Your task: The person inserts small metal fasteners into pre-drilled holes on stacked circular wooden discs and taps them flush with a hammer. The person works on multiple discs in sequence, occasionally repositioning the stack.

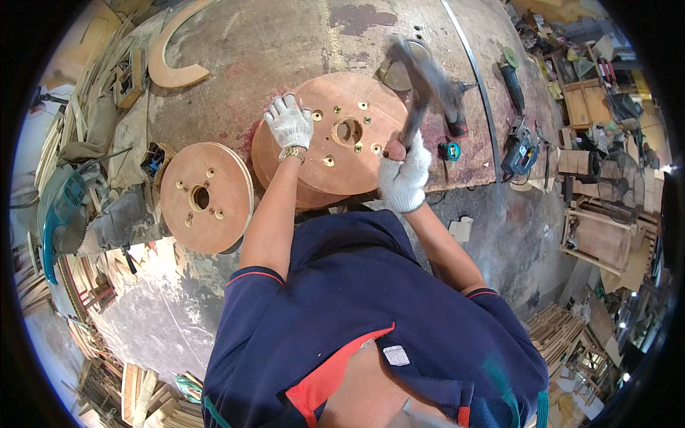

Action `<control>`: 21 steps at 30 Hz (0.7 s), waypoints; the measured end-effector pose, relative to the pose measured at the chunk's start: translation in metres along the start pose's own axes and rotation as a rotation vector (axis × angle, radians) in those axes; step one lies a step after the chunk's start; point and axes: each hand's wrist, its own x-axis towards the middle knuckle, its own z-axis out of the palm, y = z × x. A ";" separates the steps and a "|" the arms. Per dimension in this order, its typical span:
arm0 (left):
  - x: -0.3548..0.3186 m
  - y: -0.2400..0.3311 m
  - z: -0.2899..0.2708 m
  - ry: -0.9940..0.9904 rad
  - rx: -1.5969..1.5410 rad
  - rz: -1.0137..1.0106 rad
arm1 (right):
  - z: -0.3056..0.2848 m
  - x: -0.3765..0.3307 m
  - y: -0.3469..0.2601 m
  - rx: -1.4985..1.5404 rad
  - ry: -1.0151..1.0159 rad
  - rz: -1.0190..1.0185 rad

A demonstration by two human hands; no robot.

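A large round plywood disc (349,171) lies on the workbench, stacked over another disc whose edge shows below it. Around its centre hole are several small holes, some with brass-coloured metal inserts. My left hand (291,125), in a white glove, rests on the disc's left part with its fingers stretched out. In my gloved right hand (404,177) is a hammer (421,89), raised over the disc's right side; its head is smeared by motion. Left of the stack sits a smaller disc (228,185) with a centre hole and small holes.
A curved wooden piece (160,64) lies at the far left of the bench (264,43). On the right are a metal straightedge (474,68), a tape measure (450,151), a cordless drill (455,118), an angle grinder (512,85) and a jigsaw (521,150). A teal saw (61,214) stands left.
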 end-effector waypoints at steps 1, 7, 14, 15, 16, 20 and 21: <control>-0.001 -0.001 0.001 0.004 0.004 0.009 | 0.007 -0.011 0.037 -0.133 -0.130 0.078; -0.001 -0.008 0.001 0.030 0.008 0.008 | -0.002 0.004 0.040 -0.411 -0.382 0.026; -0.001 -0.003 0.004 -0.135 0.000 -0.020 | 0.005 -0.036 0.100 -0.526 -0.536 0.198; 0.001 -0.010 0.015 -0.059 -0.022 -0.011 | -0.003 -0.027 0.093 -0.503 -0.557 0.200; 0.000 -0.010 0.014 -0.065 -0.024 0.004 | -0.013 -0.024 0.093 -0.432 -0.509 0.271; -0.001 -0.009 0.005 0.000 -0.038 0.082 | -0.044 -0.030 0.130 -0.189 -0.264 0.581; -0.002 -0.005 0.003 0.038 -0.032 0.117 | -0.042 -0.036 0.159 -0.160 -0.196 0.646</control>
